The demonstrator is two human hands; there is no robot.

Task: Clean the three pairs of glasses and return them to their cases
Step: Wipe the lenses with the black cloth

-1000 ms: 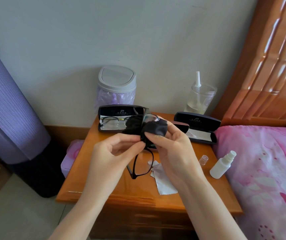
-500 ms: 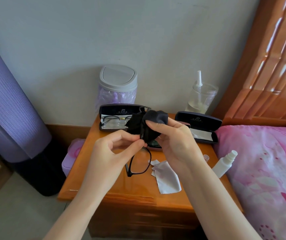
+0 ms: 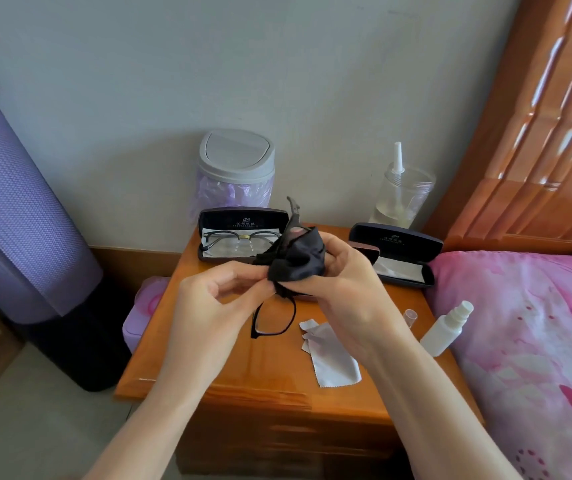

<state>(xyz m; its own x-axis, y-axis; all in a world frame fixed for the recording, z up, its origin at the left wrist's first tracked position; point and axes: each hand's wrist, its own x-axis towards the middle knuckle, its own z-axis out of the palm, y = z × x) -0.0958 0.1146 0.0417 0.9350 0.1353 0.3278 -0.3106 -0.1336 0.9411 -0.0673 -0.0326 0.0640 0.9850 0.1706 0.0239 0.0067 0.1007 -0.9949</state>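
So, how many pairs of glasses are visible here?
2. Thin-rimmed glasses lie in the open dark case, back left; black-framed glasses are held by the left hand and right hand, under a black cloth. A third may be hidden.

Glossy varnished wood nightstand (image 3: 208,368); matt black cloth (image 3: 298,261).

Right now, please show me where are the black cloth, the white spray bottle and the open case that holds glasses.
black cloth (image 3: 298,261): head view, on its bunched middle.
white spray bottle (image 3: 442,332): head view, on its body.
open case with glasses (image 3: 243,218): head view, on its raised lid.
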